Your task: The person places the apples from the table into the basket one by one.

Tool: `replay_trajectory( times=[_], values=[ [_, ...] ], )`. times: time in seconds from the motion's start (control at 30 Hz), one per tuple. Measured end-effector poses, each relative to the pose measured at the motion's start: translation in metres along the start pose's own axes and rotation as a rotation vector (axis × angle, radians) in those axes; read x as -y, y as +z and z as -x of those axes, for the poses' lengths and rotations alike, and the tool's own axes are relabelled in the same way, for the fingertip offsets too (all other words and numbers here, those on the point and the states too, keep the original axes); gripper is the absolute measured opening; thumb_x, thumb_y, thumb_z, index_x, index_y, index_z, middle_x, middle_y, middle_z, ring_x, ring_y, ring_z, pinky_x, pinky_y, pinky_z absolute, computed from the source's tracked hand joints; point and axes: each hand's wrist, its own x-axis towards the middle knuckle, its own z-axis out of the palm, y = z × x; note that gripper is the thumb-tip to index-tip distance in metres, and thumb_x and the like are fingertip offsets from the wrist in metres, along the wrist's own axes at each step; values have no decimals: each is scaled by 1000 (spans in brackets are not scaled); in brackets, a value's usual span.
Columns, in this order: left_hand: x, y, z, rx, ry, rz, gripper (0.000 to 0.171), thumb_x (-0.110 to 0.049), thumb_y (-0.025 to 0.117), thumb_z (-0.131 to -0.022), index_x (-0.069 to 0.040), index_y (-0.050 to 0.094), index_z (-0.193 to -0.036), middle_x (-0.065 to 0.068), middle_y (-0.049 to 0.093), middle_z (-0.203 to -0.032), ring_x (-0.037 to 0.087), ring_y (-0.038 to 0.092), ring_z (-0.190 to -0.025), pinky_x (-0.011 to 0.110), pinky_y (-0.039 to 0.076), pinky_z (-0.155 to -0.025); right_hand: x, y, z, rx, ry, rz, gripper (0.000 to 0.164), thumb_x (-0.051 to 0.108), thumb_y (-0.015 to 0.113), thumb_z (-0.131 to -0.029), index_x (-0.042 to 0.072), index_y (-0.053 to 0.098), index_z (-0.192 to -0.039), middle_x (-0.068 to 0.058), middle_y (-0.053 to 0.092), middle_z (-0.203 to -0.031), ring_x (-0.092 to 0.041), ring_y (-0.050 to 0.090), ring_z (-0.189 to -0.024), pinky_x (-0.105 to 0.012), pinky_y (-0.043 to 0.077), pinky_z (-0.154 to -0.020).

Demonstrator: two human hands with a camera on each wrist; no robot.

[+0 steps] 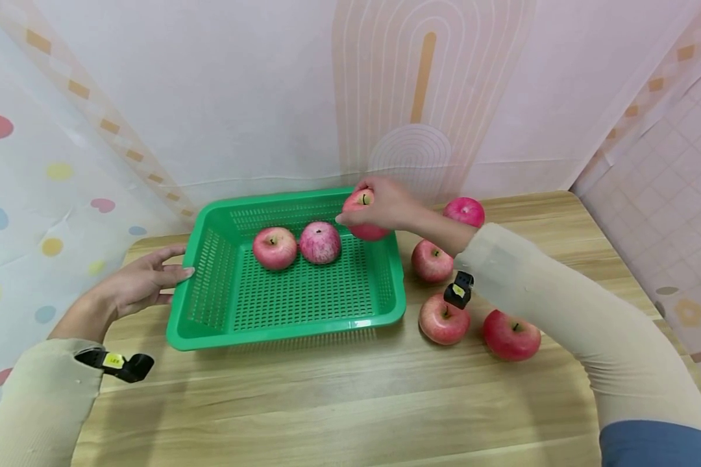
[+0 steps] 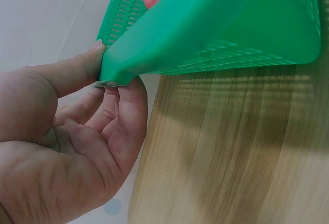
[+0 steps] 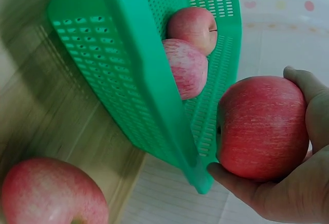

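A green plastic basket (image 1: 286,334) with slotted walls stands on the wooden table. Two apples lie inside it: a red-yellow apple (image 1: 274,248) and, touching or nearly touching it, a streaked pink apple (image 1: 320,243). My left hand (image 1: 146,280) pinches the basket's left rim, thumb on top and fingers curled beneath, as the left wrist view shows. Over the basket's back right corner, my right hand (image 1: 390,204) grips a red apple (image 3: 262,126), thumb and fingers around its sides. The held apple is above the basket floor.
To the basket's right sit several loose apples: a bright pink one (image 1: 464,211) at the back, one (image 1: 432,261) beside the basket wall, another (image 1: 444,319) nearer, and a red one (image 1: 511,335) further right. A patterned wall covering (image 1: 257,97) rises behind the table (image 1: 327,402).
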Motion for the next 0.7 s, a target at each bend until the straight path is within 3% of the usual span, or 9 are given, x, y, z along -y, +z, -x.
replay_trajectory(
  times=[0.23,0.4,0.7],
  values=[
    [-1,2,-1,-10,-6,-6,44,-8,51,-108,-22,29,-144,-1,72,-107,17,72,-92,35,61,-79,7,6,-7,13,51,49,54,44,81,-84,5,59,-116,-9,63,-108,-23,60,-97,-33,54,-78],
    [-1,1,0,-13,-9,-14,38,-9,52,-108,-28,35,-136,-2,72,-106,15,72,-93,35,61,-79,10,11,-11,17,60,32,59,44,83,-83,6,56,-118,-9,62,-108,-22,60,-96,-33,54,-77],
    [-1,0,0,-14,-4,-13,37,-10,53,-108,-30,37,-134,-2,72,-107,16,72,-93,35,61,-79,16,20,-22,1,102,43,57,45,85,-81,8,56,-113,-8,62,-105,-21,59,-93,-31,53,-72]
  ],
)
